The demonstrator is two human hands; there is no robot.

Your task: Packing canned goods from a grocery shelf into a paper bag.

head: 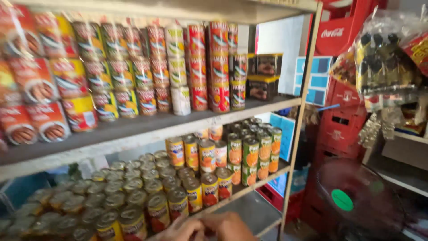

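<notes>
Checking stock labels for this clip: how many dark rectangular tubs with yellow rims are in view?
2. The lower tub stands at the upper shelf's right end, beside the stacked cans; the upper tub sits on it. Others may hide behind.

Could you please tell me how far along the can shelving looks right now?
Done: upper shelf carries stacked cans. In hand: both hands, left and right, sit at the lower shelf's front cans. Left: bare board beside two dark tubs.
</notes>
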